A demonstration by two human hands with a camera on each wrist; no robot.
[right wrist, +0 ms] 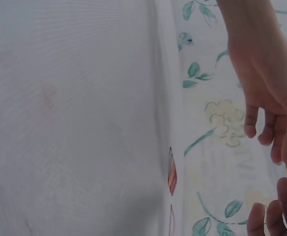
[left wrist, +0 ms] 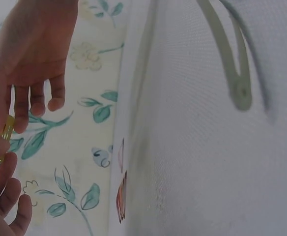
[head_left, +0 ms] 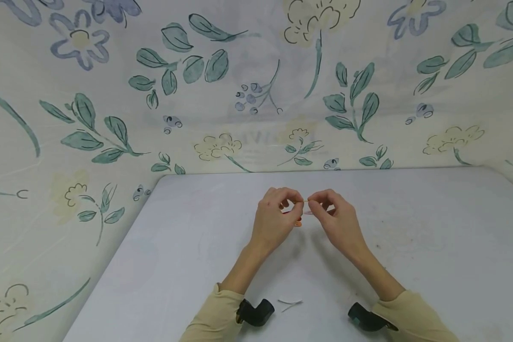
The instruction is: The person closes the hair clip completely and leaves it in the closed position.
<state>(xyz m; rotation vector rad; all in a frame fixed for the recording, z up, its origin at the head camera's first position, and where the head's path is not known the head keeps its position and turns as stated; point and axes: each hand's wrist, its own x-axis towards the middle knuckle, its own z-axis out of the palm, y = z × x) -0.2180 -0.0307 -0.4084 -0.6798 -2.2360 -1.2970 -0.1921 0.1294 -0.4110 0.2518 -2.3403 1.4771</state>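
A small yellow snap hair clip [head_left: 305,201] is stretched between both hands above the table. The thumb and index finger of my left hand [head_left: 274,216] pinch one end of it. My right hand [head_left: 338,221] pinches the other end the same way. Both wrist views show the yellow clip [left wrist: 7,130] between the fingertips, though the right wrist view cuts it off at its edge. Beneath the hands, orange-red hair clips [head_left: 298,223] lie close together, partly hidden by the left hand. Beside them is a pink hair clip [head_left: 308,213].
Nearer the body, a grey snap hair clip [head_left: 289,302] lies on the white table [head_left: 175,266] between the forearms. A floral cloth [head_left: 256,95] hangs behind the table's far edge and along its left side. Black wrist cameras [head_left: 256,312] sit at both cuffs.
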